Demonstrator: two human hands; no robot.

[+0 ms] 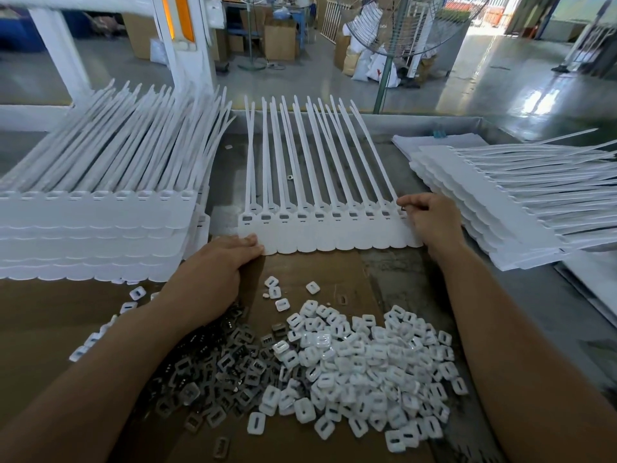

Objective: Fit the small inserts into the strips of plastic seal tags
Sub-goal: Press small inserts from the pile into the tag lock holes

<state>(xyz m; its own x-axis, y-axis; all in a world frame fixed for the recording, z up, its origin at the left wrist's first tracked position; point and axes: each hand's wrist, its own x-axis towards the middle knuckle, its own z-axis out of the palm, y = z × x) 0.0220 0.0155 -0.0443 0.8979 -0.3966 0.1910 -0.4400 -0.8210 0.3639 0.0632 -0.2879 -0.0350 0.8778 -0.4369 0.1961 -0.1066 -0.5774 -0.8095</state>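
Strip (330,237): one strip of white seal tags lies flat on the desk (394,168) in front of me, heads in a row toward me and tails pointing away. Its near edge overlaps the cardboard (50,312) that covers the near part of the desk.

Left hand (213,265): palm down at the strip's near left corner. The fingers (248,243) are straight and close together, with the tips pressing the corner flat.

Right hand (430,218): at the strip's far right end, by the last tag head. The fingers (414,203) are curled, and thumb and forefinger are clamped on a small dark insert (403,207) right at that head. I cannot tell whether it is seated in the socket.

Sockets: the other heads along the row each show a dark rectangle in the socket.

Loose stock: a heap of white caps (367,372) lies on the cardboard between my forearms. A heap of dark metal inserts (213,372) touches it on the left, partly under my left forearm. A few white caps lie scattered nearer the strip.

Other strips: a tall left stack (93,235) stands just beside my left hand. A fanned right stack (484,208) lies just beyond my right hand, tails pointing right.

Background: a floor fan (400,25) stands past the desk's far edge.
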